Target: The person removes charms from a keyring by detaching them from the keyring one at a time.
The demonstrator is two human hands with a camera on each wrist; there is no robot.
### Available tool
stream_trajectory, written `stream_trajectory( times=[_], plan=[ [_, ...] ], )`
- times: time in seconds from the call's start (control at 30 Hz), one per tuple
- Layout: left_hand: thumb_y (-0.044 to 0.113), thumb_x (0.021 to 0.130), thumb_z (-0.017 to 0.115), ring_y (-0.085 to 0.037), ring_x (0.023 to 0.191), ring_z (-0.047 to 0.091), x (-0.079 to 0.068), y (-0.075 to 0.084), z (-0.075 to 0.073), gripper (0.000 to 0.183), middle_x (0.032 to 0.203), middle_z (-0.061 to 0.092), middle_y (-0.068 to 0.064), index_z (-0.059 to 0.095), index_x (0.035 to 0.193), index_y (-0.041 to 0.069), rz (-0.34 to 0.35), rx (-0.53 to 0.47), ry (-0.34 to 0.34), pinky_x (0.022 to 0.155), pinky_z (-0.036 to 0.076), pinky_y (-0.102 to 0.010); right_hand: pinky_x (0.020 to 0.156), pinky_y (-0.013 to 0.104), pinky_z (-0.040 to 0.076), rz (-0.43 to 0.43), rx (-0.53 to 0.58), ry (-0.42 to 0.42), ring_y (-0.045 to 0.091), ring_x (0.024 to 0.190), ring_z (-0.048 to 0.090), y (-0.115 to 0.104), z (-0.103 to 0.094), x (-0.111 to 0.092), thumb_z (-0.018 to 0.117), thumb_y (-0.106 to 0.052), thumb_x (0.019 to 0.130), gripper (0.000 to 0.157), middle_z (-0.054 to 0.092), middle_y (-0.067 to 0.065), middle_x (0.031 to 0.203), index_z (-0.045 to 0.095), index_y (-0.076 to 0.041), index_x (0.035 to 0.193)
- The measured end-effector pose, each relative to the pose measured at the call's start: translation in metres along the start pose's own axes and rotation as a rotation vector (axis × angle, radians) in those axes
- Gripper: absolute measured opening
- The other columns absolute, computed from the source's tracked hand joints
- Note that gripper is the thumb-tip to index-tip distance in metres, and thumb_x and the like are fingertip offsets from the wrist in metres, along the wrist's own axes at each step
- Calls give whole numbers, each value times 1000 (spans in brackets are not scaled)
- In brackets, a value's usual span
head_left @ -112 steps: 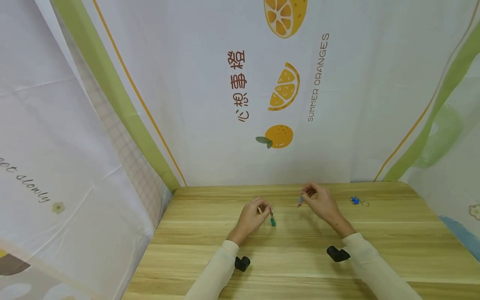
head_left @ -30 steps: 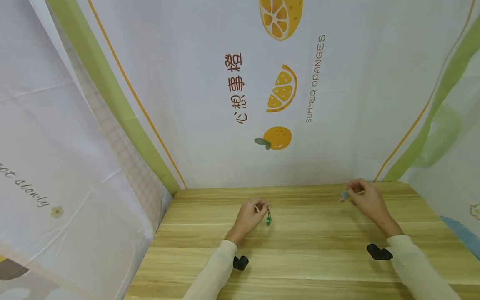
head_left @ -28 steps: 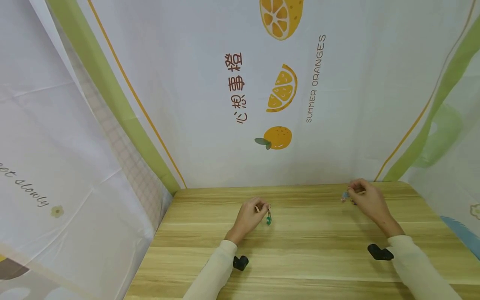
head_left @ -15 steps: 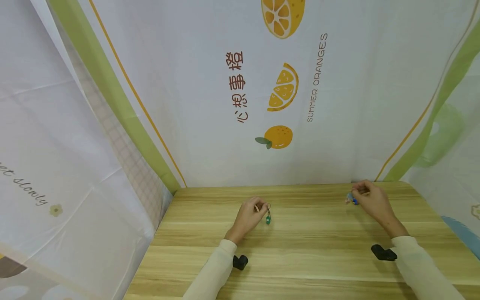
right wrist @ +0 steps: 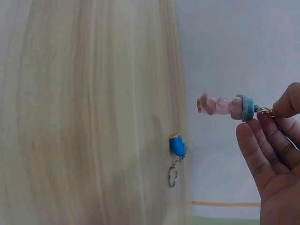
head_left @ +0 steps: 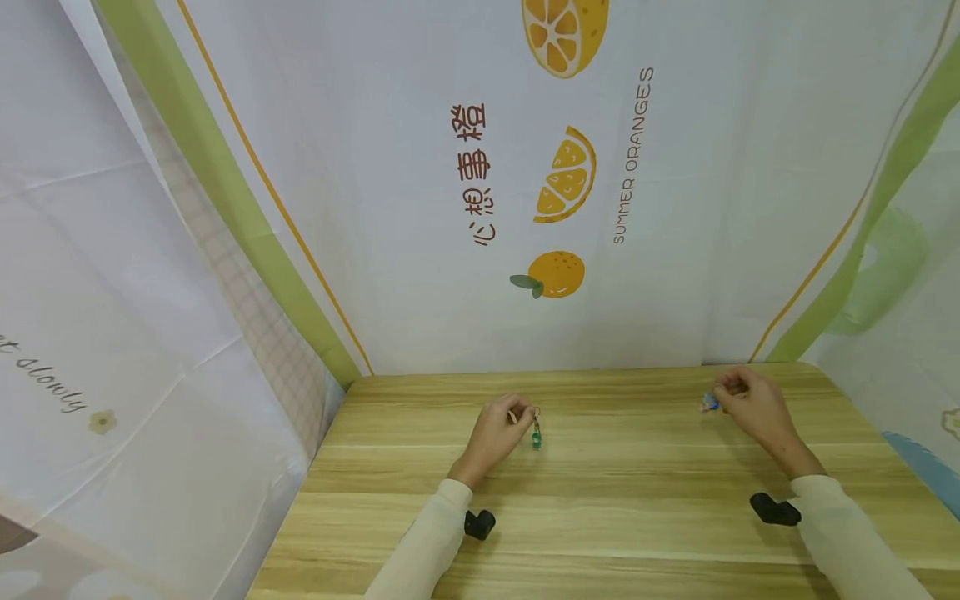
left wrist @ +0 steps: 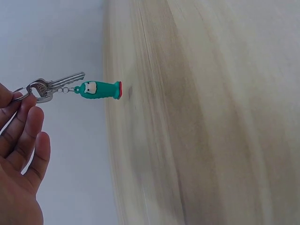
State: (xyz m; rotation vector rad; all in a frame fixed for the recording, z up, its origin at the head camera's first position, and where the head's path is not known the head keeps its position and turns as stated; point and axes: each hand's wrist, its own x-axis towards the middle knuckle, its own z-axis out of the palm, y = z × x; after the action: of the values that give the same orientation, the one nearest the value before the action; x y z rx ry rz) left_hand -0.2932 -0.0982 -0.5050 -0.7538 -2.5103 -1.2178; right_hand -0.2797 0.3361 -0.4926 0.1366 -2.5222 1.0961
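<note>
Proximity settles it: the blue keychain [right wrist: 177, 146] lies on the wooden table [head_left: 600, 517] just below and a little to the near side of the right hand [head_left: 750, 408], far closer to that hand than to the left hand [head_left: 495, 433], which hangs well apart from the blue keychain, toward the table's middle; in the right wrist view the blue keychain's small body and its bare split ring [right wrist: 172, 178] lie in a line running along the table's back edge, ring end trailing away from the body, so its long axis runs across the line of the pink charm [right wrist: 225, 106] dangling over it; the right hand pinches the gold clasp of that pink charm between thumb and forefinger, the other fingers [right wrist: 262, 154] straight and slack, and the charm's free end points down toward the table, apart from the blue keychain and not touching it; the left hand pinches the ring of a second set, a silver key [left wrist: 61, 84] and a green charm [left wrist: 101, 90], lifted off the table and well apart from the blue keychain; the orange-print backdrop [head_left: 570, 167] rises directly behind the blue keychain.
</note>
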Motion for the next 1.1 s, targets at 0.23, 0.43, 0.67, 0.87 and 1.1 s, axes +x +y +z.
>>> stream_trajectory(
  times=[0.23, 0.43, 0.67, 0.87, 1.1],
  plan=[
    [16, 108, 63, -9, 81, 64, 1, 1, -1, 18, 92, 74, -3, 77, 108, 5, -3, 6, -7, 72, 55, -21, 61, 17, 56, 11, 20, -5, -14, 75, 56, 13, 0, -4, 62, -13, 105, 26, 69, 28, 107, 64, 10, 118],
    [15, 107, 63, -8, 80, 62, 2, 1, -1, 17, 90, 73, -3, 77, 107, 6, -6, 0, -5, 71, 54, -21, 61, 17, 55, 38, 2, -16, -16, 76, 53, 25, -3, -5, 62, -13, 105, 27, 69, 27, 107, 65, 10, 118],
    [15, 107, 63, -6, 80, 61, 2, 1, 0, 15, 91, 73, -2, 77, 106, 10, -22, 8, -5, 71, 53, -21, 63, 16, 53, 62, -30, -25, -20, 79, 48, 38, -6, -6, 62, -15, 105, 30, 70, 28, 107, 65, 11, 118],
    [15, 108, 63, -6, 80, 62, 1, 1, -1, 15, 92, 73, -2, 77, 107, 10, -18, 2, -8, 72, 54, -21, 63, 11, 47, 43, -71, 2, -21, 77, 45, 47, -6, -8, 66, -11, 102, 22, 72, 25, 100, 68, 9, 110],
    [17, 108, 63, -6, 79, 61, 1, 0, -1, 16, 90, 72, 0, 77, 107, 9, -22, 4, -4, 71, 53, -21, 65, 11, 42, 85, -127, -2, -19, 77, 42, 55, -8, -11, 65, -17, 102, 24, 72, 22, 100, 69, 6, 110]
  ],
)
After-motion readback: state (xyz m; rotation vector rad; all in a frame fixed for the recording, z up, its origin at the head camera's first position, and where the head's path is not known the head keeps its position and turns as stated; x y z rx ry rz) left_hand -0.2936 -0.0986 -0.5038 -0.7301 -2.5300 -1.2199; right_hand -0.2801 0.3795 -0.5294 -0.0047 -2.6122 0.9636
